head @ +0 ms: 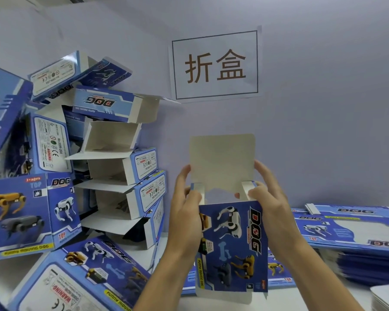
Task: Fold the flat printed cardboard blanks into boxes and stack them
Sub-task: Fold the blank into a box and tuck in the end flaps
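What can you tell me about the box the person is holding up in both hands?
The box is printed cardboard, blue, with pictures of robot dogs and the word DOG on its front. It is held upright above the table, opened into a tube. Its large top flap stands straight up, showing a plain pale inside, and two small side flaps are folded inward. The left hand and right hand grip its upper sides, fingers on the small flaps.

Above the white worktop, the left hand and right hand grip an upright blue box by its top side flaps, its lid flap raised, between folded boxes heaped at the left edge and flat blanks stacked at the right edge.
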Demonstrator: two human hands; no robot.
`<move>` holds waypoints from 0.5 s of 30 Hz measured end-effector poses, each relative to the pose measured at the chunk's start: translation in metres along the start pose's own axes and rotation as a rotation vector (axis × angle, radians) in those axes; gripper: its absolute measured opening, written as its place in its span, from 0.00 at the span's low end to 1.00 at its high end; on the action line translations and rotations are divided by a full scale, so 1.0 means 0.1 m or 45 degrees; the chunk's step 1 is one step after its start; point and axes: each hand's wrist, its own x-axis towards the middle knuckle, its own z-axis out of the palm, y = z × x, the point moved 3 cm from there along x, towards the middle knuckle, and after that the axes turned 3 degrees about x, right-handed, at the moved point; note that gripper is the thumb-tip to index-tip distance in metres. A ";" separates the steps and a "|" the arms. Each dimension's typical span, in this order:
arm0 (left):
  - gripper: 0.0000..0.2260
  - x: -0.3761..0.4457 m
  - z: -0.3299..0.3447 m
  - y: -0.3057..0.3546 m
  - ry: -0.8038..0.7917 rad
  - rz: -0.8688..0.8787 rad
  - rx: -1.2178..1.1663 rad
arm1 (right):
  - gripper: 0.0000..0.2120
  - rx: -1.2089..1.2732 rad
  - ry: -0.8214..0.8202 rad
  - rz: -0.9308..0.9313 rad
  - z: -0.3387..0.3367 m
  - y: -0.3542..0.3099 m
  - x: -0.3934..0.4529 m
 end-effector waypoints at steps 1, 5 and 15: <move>0.22 -0.01 0.01 0.02 0.004 0.005 0.018 | 0.20 0.020 -0.004 -0.002 0.00 0.00 0.00; 0.10 -0.05 -0.02 0.02 0.057 0.068 -0.064 | 0.08 0.080 0.027 -0.083 -0.02 -0.01 -0.03; 0.06 -0.03 -0.07 -0.05 -0.196 0.079 -0.103 | 0.20 0.212 -0.210 -0.063 0.01 -0.06 -0.07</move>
